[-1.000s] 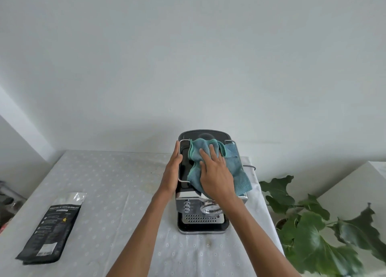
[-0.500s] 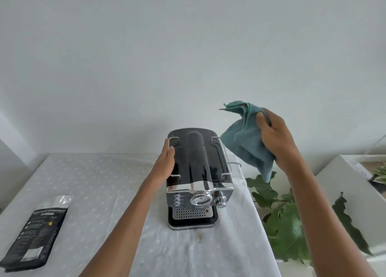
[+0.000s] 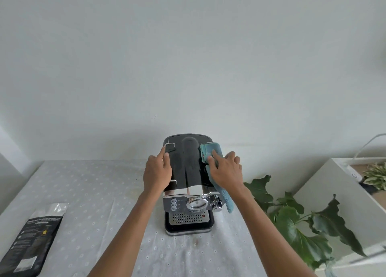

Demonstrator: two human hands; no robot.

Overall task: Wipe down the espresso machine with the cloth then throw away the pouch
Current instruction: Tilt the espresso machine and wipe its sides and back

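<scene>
A black and chrome espresso machine (image 3: 188,172) stands on the table near the wall. My left hand (image 3: 157,172) rests flat against its left side by the rail. My right hand (image 3: 225,169) presses a teal cloth (image 3: 211,151) against the machine's right top edge, and a flap of the cloth hangs down the right side. A black pouch (image 3: 31,239) with a silver top lies flat at the table's front left, far from both hands.
The table wears a pale dotted cloth (image 3: 94,193) and ends just right of the machine. A large-leafed green plant (image 3: 296,220) stands beside that edge. A white box (image 3: 334,193) with another plant sits further right. A plain wall is close behind.
My right hand, which had lifted the cloth up and off to the right, has brought it back down onto the machine's right side. My left hand stayed on the left side.
</scene>
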